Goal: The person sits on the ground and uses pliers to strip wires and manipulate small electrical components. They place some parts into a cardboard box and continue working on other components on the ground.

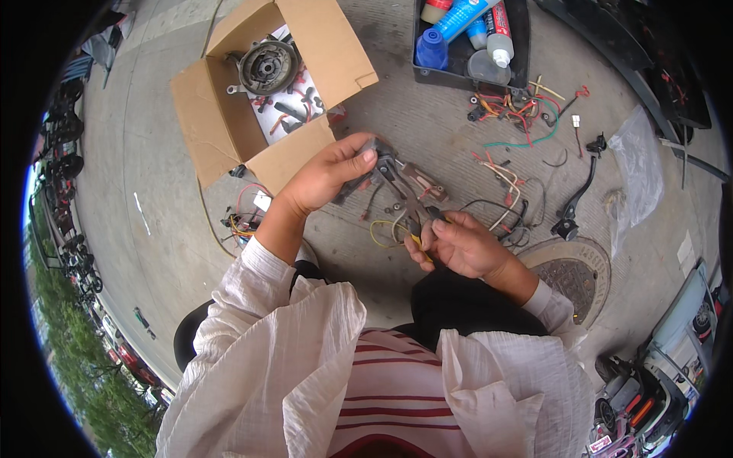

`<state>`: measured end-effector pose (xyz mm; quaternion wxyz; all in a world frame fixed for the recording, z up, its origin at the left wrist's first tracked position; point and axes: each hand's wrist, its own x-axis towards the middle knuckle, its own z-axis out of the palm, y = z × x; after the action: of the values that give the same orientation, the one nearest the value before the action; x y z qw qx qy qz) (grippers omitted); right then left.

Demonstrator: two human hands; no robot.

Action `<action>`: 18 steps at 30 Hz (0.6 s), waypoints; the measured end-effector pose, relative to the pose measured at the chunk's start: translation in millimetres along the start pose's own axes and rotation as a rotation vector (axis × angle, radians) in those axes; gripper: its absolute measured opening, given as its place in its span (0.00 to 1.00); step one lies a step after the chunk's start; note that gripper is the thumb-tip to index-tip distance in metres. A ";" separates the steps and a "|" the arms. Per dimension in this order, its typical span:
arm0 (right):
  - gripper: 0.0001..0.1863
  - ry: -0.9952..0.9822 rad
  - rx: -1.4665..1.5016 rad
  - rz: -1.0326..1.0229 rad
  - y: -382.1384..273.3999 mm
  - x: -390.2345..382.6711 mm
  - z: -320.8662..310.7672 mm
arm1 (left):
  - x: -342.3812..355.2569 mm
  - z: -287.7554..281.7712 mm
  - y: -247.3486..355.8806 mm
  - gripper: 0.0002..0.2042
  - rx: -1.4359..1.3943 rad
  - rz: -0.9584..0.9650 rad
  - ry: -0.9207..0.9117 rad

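Motorcycles (70,164): dark row along far left rim, bent by the lens; trees (88,382) below them.
Wire bundle (244,223): on concrete, just left of the left forearm; several colours.
Box (321,38): cardboard, flaps open; round hub (267,67) inside toward the top, small loose parts below it on white.
Left hand (332,172): palm side down-left, thumb over a dark part (376,146); fingers closed round it, no gap seen.
Dark part: held above the ground near the middle of view, between box and tray; its full outline hidden by the hand.
Pliers (413,209): in front of the body, between the two hands. Long axis slants upper left to lower right; jaw end points up-left, away from the person, at the dark part; yellow-and-black handles run down-right. Bite on the part: cannot tell.
Right hand (464,246): closed about the handles, thumb on the upper one; handle spread narrow.
Tray (447,80): black, top right of centre; blue tube (462,17) lying slantwise, among other tubes and a blue cap.
Wires (519,113): red, green, white tangle below the tray.
Manhole cover (566,278): right of the right wrist.
Lever (580,195): black, upright in view.
Bag (640,164): clear plastic, flat, right of the lever.
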<state>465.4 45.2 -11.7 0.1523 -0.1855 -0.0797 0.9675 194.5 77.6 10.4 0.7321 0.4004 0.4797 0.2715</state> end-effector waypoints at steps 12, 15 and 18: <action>0.15 0.078 -0.110 0.042 3.8 -5.9 -1.0 | -0.8 -5.8 -2.3 0.19 0.103 -0.085 -0.009; 0.14 0.154 -0.173 0.021 2.6 -5.5 6.1 | -0.3 -3.0 -0.7 0.17 0.166 -0.101 0.049; 0.14 0.146 -0.209 0.007 4.2 -5.9 -0.3 | -0.4 -3.2 2.2 0.17 0.224 -0.120 0.033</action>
<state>469.6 39.4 -10.9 0.1343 -0.2705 -0.1683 0.9383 191.3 79.5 11.8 0.6897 0.4457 0.5420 0.1784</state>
